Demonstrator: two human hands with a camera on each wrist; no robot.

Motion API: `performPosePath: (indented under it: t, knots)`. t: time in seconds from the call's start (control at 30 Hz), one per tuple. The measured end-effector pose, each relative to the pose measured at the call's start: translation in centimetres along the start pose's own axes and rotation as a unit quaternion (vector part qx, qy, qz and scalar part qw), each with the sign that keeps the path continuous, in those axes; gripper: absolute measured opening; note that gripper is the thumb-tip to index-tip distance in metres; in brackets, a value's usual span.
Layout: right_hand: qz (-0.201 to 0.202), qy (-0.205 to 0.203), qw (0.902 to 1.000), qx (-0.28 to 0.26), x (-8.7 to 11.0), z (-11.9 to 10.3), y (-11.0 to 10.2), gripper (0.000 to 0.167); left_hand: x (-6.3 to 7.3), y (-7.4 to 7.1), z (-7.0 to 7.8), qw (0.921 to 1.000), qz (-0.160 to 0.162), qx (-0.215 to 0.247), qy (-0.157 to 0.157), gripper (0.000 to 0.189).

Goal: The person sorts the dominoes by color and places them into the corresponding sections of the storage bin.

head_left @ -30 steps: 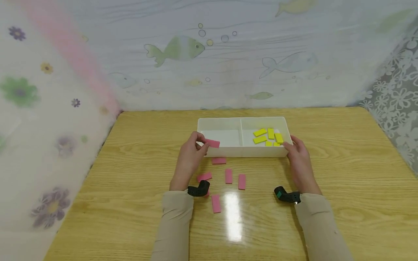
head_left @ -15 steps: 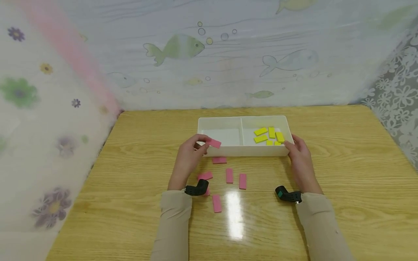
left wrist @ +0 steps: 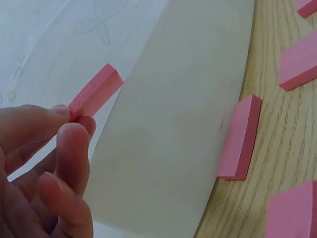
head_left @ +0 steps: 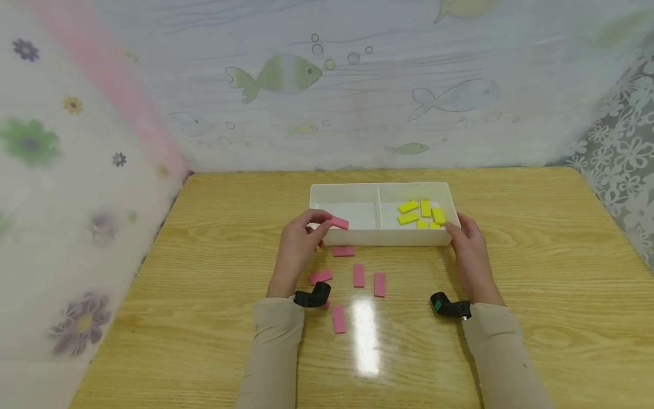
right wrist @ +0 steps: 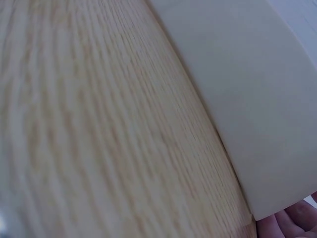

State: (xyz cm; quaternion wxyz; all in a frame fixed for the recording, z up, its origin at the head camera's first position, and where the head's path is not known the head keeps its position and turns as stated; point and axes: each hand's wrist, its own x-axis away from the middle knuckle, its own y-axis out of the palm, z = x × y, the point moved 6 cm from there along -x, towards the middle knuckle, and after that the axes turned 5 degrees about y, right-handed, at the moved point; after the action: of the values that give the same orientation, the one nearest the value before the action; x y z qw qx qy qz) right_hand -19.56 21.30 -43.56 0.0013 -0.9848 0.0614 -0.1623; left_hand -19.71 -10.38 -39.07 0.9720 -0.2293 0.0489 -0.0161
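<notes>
My left hand (head_left: 301, 241) pinches one end of a pink domino-like block (head_left: 340, 222) between thumb and fingertips. The block overlaps the near wall of the white two-part box (head_left: 385, 238) at its left compartment. In the left wrist view the pinched block (left wrist: 96, 93) tilts up beside the box's outer wall (left wrist: 153, 129). My right hand (head_left: 469, 253) grips the box's near right corner, thumb at the rim and fingers round the end wall. Several yellow blocks (head_left: 408, 217) lie in the right compartment. Only fingers (right wrist: 292, 218) of the right hand show in its wrist view.
Several pink blocks (head_left: 359, 275) lie loose on the wooden table (head_left: 204, 295) in front of the box. One pink block (left wrist: 240, 139) lies close along the near wall. A patterned cloth wall (head_left: 357, 113) stands behind the table.
My left hand has moved slightly right with the pink block, which has turned a little in the fingers. The right hand keeps its grip on the box corner.
</notes>
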Motion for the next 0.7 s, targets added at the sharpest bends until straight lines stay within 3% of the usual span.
performPosePath:
  t: [0.33,0.53,0.7]
  knots:
    - [0.01,0.002,0.9999,0.013,-0.2,0.1,-0.3,0.065,-0.1,2.0,0.0,0.9972,-0.059,0.039,-0.021,0.025]
    - [0.007,0.002,0.9997,0.025,-0.1,0.3,-0.3,0.066,0.4,3.1,0.2,0.9862,-0.102,0.122,-0.047,0.034]
    - [0.002,-0.009,0.9998,0.019,-0.1,0.1,-0.1,0.065,0.3,3.5,0.4,0.9781,-0.114,0.163,-0.061,0.037]
